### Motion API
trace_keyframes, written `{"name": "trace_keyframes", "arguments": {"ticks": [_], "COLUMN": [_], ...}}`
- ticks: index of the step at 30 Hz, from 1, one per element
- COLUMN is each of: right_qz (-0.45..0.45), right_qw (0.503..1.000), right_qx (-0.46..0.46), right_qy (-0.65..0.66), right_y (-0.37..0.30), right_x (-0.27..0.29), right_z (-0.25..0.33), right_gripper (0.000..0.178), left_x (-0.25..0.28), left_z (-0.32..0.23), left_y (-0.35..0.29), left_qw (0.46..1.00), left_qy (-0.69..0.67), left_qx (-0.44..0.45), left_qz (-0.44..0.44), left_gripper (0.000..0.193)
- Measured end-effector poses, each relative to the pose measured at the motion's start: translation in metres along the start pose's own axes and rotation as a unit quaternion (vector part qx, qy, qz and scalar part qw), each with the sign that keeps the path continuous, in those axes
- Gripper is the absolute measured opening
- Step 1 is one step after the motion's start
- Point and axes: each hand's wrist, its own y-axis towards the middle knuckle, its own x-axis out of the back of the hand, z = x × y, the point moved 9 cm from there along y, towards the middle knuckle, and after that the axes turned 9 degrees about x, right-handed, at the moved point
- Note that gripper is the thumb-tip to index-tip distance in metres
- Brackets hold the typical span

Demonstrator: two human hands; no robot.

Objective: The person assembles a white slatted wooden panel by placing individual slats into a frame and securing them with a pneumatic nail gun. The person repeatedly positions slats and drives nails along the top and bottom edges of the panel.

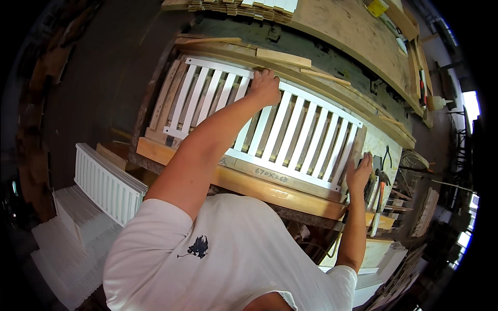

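A white slatted panel [282, 120] lies flat inside a wooden frame jig [249, 173] on the workbench. My left arm reaches across it, hiding some slats. My left hand [265, 87] is closed over the panel's far rail, near its middle, with the fingers bent down at the far edge. At the panel's right end, my right hand [359, 173] rests beside the jig's end piece [356, 146], its fingers stretched out and nothing visible in them. Just right of that hand lie pliers [387, 156] and a hammer [381, 194] with an orange part on its handle.
Loose wood strips [284, 57] lie along the jig's far side. Beyond stands another wooden bench [342, 26] with stacked slats [244, 7] and a yellow container [377, 7]. Stacked white slatted panels [108, 182] stand at my left.
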Motion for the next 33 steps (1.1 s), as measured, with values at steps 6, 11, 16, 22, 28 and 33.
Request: {"name": "trace_keyframes", "arguments": {"ticks": [6, 11, 16, 22, 28, 33], "right_qz": [-0.148, -0.027, -0.024, -0.085, -0.065, 0.01], "right_qw": [0.979, 0.985, 0.979, 0.968, 0.967, 0.969], "right_qx": [0.129, 0.158, 0.194, 0.233, 0.241, 0.227], "right_qy": [0.055, 0.056, 0.067, 0.047, 0.047, 0.101], "right_y": [0.059, 0.083, 0.049, 0.022, 0.007, 0.013], "right_x": [0.073, 0.092, 0.122, 0.139, 0.15, 0.142], "right_z": [0.102, 0.124, 0.138, 0.15, 0.15, 0.138], "right_gripper": [0.039, 0.04, 0.041, 0.038, 0.035, 0.023], "left_x": [0.088, 0.15, 0.106, 0.08, 0.061, 0.059], "left_z": [-0.015, -0.014, 0.127, 0.186, 0.217, 0.225], "left_y": [-0.06, -0.167, -0.234, -0.25, -0.25, -0.26], "left_qw": [0.983, 0.937, 0.855, 0.845, 0.865, 0.877], "left_qy": [-0.078, -0.153, -0.229, -0.287, -0.302, -0.267], "left_qx": [-0.038, -0.101, 0.169, 0.214, 0.255, 0.289], "left_qz": [-0.163, -0.298, -0.433, -0.398, -0.31, -0.277], "left_gripper": [0.046, 0.056, 0.087, 0.105, 0.101, 0.096]}}
